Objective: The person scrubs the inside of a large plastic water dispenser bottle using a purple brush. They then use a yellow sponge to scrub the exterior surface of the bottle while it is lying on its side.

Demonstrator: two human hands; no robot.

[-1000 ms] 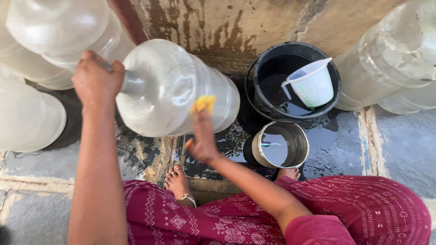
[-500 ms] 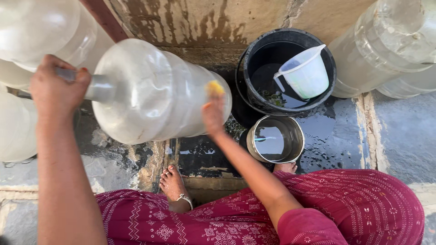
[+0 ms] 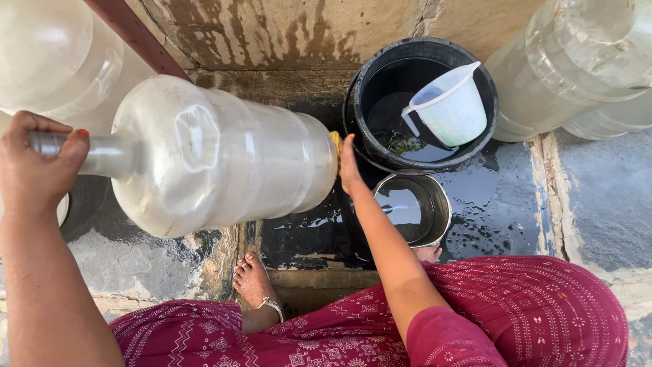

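Observation:
A large clear plastic water jug [image 3: 217, 156] is held on its side above the wet ground. My left hand [image 3: 37, 160] grips its narrow neck at the left. At the jug's bottom end my right hand [image 3: 348, 166] presses a yellow sponge [image 3: 335, 141] against the base; only a sliver of the sponge shows. My bare foot [image 3: 252, 280] with an anklet rests on the wet floor below, and my patterned maroon clothing fills the lower edge.
A black bucket [image 3: 367, 88] of water holds a white plastic measuring jug [image 3: 451, 109]. A steel pot [image 3: 415, 207] with water stands just below it. More clear jugs lie at the upper left [image 3: 47, 61] and upper right [image 3: 584, 61]. A stained wall [image 3: 285, 34] rises behind.
The jug has swung so its base points further right. My right hand with the sponge has slid from the jug's side to its bottom end. My left hand kept its grip on the neck.

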